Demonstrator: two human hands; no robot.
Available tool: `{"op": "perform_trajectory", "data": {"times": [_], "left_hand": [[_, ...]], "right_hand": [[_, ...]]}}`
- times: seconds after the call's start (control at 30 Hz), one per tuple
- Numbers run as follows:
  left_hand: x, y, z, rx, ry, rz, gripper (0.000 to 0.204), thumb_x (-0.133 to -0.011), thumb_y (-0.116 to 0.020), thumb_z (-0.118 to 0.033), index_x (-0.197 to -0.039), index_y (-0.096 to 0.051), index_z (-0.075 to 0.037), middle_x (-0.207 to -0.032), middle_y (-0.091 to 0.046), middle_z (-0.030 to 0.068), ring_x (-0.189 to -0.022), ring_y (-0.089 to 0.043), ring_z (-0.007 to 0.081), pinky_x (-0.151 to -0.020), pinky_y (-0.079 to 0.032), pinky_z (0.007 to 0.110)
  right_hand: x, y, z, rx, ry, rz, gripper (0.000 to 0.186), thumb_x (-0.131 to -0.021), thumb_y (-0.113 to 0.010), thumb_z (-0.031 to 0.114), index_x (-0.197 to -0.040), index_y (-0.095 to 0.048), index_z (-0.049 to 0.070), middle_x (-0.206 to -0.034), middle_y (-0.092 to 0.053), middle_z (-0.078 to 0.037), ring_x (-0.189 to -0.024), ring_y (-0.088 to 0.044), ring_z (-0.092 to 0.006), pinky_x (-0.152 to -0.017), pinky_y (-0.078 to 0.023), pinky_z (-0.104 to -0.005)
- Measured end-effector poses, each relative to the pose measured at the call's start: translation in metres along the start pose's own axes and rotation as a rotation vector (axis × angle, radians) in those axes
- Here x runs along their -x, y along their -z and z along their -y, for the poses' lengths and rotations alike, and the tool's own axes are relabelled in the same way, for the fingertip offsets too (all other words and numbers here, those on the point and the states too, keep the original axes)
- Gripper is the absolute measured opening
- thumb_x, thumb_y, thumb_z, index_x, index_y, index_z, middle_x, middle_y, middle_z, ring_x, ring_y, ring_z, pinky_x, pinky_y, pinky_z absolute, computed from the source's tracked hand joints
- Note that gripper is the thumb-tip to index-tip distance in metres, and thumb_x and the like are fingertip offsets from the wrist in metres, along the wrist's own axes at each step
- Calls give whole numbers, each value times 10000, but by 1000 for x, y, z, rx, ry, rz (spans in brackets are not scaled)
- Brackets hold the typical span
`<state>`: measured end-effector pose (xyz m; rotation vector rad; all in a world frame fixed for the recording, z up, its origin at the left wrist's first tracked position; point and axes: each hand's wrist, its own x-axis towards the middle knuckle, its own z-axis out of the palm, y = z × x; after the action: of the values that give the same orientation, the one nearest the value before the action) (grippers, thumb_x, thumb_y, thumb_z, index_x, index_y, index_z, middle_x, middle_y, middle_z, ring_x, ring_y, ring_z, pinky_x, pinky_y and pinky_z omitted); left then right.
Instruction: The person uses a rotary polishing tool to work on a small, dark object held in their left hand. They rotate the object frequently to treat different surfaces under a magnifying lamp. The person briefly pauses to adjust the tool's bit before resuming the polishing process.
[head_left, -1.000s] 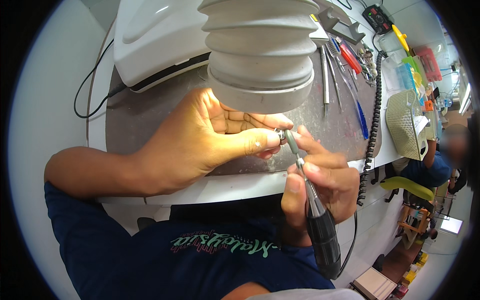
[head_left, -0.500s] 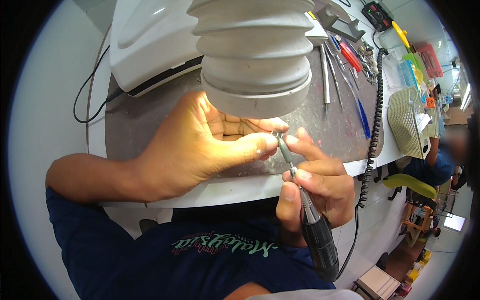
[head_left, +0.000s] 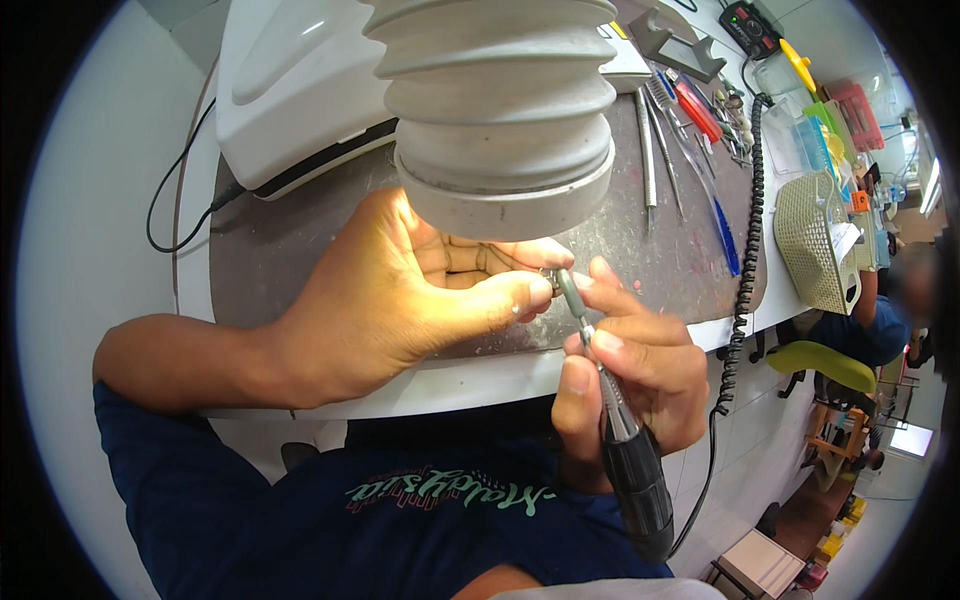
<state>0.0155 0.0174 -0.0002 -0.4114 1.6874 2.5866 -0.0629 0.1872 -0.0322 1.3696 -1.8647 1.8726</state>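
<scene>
Between the thumb and fingertips of my left hand (head_left: 385, 300) is pinched a small shiny metal piece (head_left: 551, 274), mostly covered by the fingers. My right hand (head_left: 650, 365) grips a black and silver rotary handpiece (head_left: 638, 485) like a pen. At its front, a grey-green cylindrical polishing bit (head_left: 570, 293) leans up against or right beside the metal piece; I cannot tell whether they touch. The two hands meet just below the mouth of a white ribbed suction hose (head_left: 500, 130), above the near edge of the grey bench mat (head_left: 290, 245).
A white machine housing (head_left: 300, 90) stands at the left, with a black cable. Thin metal tools (head_left: 648, 150), a red-handled tool (head_left: 697, 110) and a blue-tipped brush (head_left: 725, 235) lie to the right. A coiled black cord (head_left: 745, 270) runs past a woven basket (head_left: 812, 245). Another person sits far right.
The polishing bit has tilted and shifted slightly against the metal piece, and my left fingertips have moved a little. The suction hose appears slightly further left. Both grips stay the same.
</scene>
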Motion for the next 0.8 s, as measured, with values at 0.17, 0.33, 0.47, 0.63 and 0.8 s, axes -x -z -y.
{"op": "perform_trajectory", "data": {"times": [0.17, 0.33, 0.47, 0.63, 0.8], "left_hand": [[0, 0, 0, -6, 1, 0, 252, -861, -673, -51, -1092, -600, 16, -1130, -600, 117, -948, -629, 165, -826, -528, 282], [0, -1, -1, 14, 6, 0, 277, -865, -668, -51, -1119, -583, 20, -1131, -603, 118, -947, -627, 166, -821, -530, 284], [-1, -1, 1, 31, -22, 12, 286, -873, -659, -56, -1134, -572, 23, -1108, -615, 125, -942, -625, 161, -818, -531, 287], [-1, -1, 0, 27, -5, 21, 291, -884, -649, -74, -1142, -567, 33, -1030, -638, 120, -918, -619, 148, -814, -527, 290], [-2, -1, 0, 10, -7, 37, 298, -888, -649, -84, -1144, -570, 47, -988, -639, 103, -886, -607, 134, -808, -510, 278]], "right_hand": [[2, 1, -1, -21, -4, -2, 226, -714, -739, -23, -875, -581, -10, -766, -655, -142, -918, -689, -355, -875, -546, -497], [2, 0, -4, -15, 23, -16, 223, -707, -733, -28, -868, -580, -14, -759, -657, -150, -894, -696, -347, -851, -560, -488], [2, -3, -6, -9, 41, -63, 223, -694, -733, -32, -859, -584, -19, -759, -662, -158, -867, -702, -340, -828, -571, -481], [2, -3, -7, -21, 50, -81, 225, -682, -732, -38, -853, -587, -20, -757, -665, -159, -855, -705, -334, -818, -574, -482], [1, 0, -8, -45, 59, -52, 235, -675, -738, -43, -857, -591, -14, -755, -668, -146, -860, -705, -328, -826, -571, -484]]}}
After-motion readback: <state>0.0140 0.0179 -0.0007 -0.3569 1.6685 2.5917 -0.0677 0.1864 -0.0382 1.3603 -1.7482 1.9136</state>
